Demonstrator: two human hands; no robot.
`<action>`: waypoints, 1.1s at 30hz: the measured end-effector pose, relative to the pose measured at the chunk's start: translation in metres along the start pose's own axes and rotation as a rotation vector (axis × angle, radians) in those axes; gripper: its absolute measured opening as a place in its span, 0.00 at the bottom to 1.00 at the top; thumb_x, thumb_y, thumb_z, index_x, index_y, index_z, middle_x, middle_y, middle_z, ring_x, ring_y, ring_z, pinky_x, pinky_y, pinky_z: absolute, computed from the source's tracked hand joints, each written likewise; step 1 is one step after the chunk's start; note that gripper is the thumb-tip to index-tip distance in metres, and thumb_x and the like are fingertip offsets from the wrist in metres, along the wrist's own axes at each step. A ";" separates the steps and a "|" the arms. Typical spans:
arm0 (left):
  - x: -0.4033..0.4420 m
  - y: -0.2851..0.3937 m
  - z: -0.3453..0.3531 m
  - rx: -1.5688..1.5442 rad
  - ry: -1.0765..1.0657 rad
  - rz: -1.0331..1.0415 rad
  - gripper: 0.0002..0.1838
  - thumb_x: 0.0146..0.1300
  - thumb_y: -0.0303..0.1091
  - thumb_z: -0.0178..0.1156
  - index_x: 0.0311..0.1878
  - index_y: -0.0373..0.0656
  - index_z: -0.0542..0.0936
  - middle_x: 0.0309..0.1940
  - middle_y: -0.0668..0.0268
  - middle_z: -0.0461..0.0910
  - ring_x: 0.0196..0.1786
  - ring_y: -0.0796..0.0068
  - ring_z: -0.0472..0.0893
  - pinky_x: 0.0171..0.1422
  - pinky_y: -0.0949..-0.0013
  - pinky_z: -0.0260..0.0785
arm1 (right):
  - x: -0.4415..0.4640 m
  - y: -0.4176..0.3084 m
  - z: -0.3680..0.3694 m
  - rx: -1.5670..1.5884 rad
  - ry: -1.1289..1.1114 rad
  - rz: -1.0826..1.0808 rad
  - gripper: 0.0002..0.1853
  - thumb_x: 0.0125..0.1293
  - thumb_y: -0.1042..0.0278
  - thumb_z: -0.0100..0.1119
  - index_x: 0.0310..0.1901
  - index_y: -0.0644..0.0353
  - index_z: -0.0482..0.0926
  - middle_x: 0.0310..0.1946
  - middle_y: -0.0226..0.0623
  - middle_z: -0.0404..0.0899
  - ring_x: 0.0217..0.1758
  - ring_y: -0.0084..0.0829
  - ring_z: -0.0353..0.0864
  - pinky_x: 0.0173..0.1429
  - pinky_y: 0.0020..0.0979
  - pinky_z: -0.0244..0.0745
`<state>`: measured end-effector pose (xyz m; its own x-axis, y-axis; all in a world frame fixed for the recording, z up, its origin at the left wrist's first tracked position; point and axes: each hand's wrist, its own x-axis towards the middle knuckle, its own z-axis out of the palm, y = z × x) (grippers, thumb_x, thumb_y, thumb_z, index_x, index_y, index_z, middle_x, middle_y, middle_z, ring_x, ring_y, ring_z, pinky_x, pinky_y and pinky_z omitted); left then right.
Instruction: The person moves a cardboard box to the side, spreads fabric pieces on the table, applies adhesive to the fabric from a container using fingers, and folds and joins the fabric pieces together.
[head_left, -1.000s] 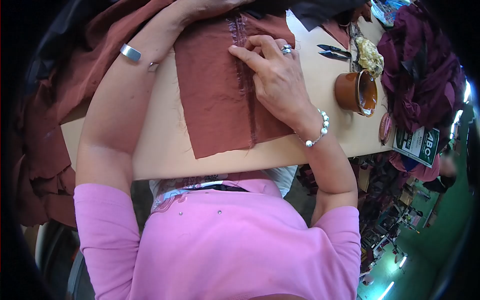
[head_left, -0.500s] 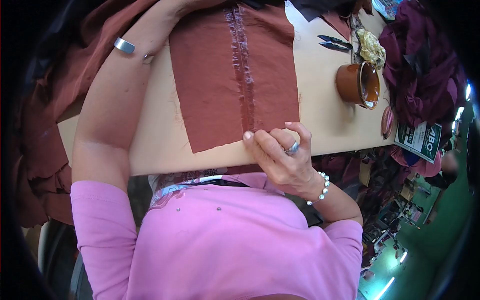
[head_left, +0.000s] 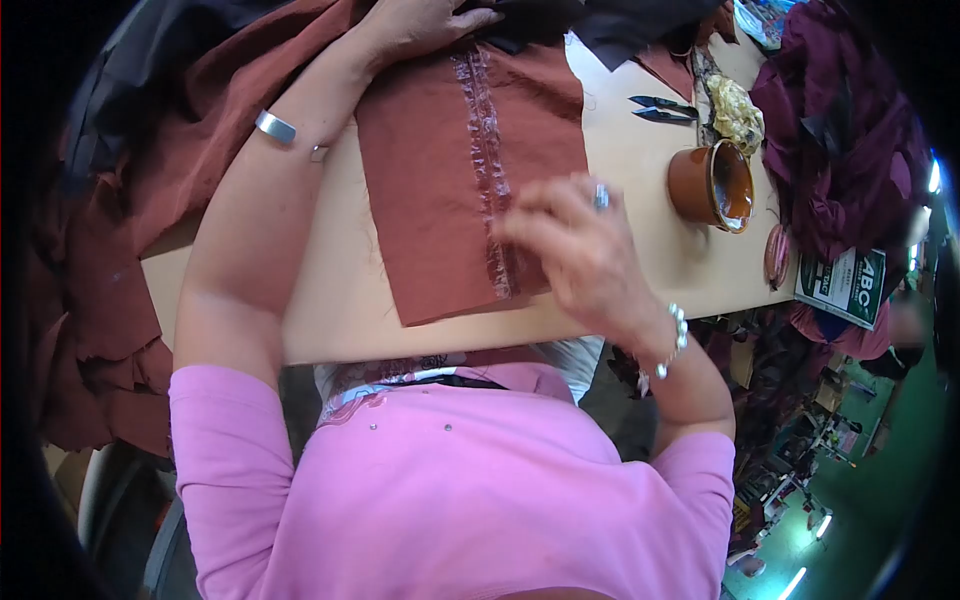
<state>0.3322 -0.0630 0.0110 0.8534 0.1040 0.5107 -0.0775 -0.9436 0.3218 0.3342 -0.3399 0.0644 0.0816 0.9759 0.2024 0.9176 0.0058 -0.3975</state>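
A rust-brown cloth piece [head_left: 425, 220] lies on the table, with a frayed seam [head_left: 485, 150] running down its middle, streaked with whitish matter. My left hand [head_left: 425, 25] rests at the cloth's far end, its visible fingers stretched out over the dark and rust fabric there. Over the lower right part of the seam is my right hand [head_left: 570, 240], fingers bent and smeared by motion. Whether it touches the cloth or holds anything cannot be made out. To its right stands a brown glazed pot [head_left: 710, 185] with something whitish at its inner rim.
Black thread snips [head_left: 662, 109] lie behind the pot, near a crumpled yellowish wrapping [head_left: 737, 115]. Maroon cloth [head_left: 845, 120] is heaped at the right edge, above a green-and-white ABC packet [head_left: 845, 285]. More rust-brown fabric [head_left: 110, 270] hangs over the left side.
My right hand has left the seam's near end and moved up over the cloth. My left hand has come further into view. The view has shifted slightly.
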 end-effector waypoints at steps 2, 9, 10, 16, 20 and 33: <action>-0.001 -0.001 0.001 0.009 0.019 0.013 0.09 0.54 0.40 0.61 0.30 0.44 0.76 0.25 0.56 0.77 0.34 0.56 0.77 0.44 0.58 0.62 | 0.024 0.015 0.009 -0.149 0.098 0.010 0.14 0.51 0.77 0.51 0.39 0.53 0.79 0.37 0.30 0.73 0.43 0.32 0.70 0.53 0.36 0.58; -0.001 -0.007 0.012 0.008 0.036 0.038 0.11 0.59 0.44 0.58 0.34 0.46 0.77 0.26 0.63 0.79 0.34 0.62 0.77 0.48 0.62 0.61 | 0.010 -0.001 0.013 -0.454 0.048 -0.163 0.14 0.51 0.70 0.52 0.41 0.64 0.76 0.36 0.33 0.71 0.43 0.30 0.70 0.57 0.43 0.57; -0.001 -0.005 0.006 0.014 0.000 0.028 0.11 0.59 0.44 0.57 0.35 0.46 0.77 0.27 0.63 0.79 0.35 0.62 0.77 0.48 0.62 0.61 | 0.002 -0.007 0.011 -0.420 0.020 -0.147 0.14 0.51 0.69 0.52 0.40 0.63 0.76 0.36 0.32 0.71 0.43 0.30 0.70 0.57 0.43 0.57; -0.003 0.000 0.000 0.016 -0.006 0.000 0.10 0.59 0.42 0.58 0.35 0.45 0.75 0.28 0.63 0.77 0.37 0.63 0.76 0.47 0.64 0.59 | -0.012 0.008 -0.045 -0.213 0.204 0.094 0.16 0.48 0.83 0.54 0.38 0.55 0.81 0.36 0.32 0.75 0.42 0.33 0.72 0.50 0.36 0.63; -0.002 0.006 -0.007 -0.008 -0.027 -0.026 0.08 0.58 0.39 0.59 0.34 0.45 0.75 0.28 0.64 0.77 0.36 0.64 0.76 0.48 0.65 0.59 | -0.040 0.065 -0.093 -0.366 0.437 0.366 0.25 0.50 0.72 0.60 0.54 0.55 0.73 0.50 0.41 0.75 0.54 0.42 0.72 0.58 0.40 0.63; -0.007 0.024 -0.019 -0.253 0.124 -0.212 0.23 0.61 0.41 0.58 0.58 0.44 0.68 0.48 0.56 0.76 0.52 0.59 0.74 0.59 0.62 0.63 | -0.064 0.236 -0.108 -0.018 0.490 0.589 0.26 0.53 0.67 0.64 0.56 0.61 0.73 0.50 0.41 0.77 0.54 0.33 0.76 0.59 0.29 0.67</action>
<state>0.3140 -0.0806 0.0306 0.7966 0.3408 0.4993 -0.0443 -0.7908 0.6105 0.5878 -0.4247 0.0539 0.7188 0.6081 0.3370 0.6746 -0.4931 -0.5493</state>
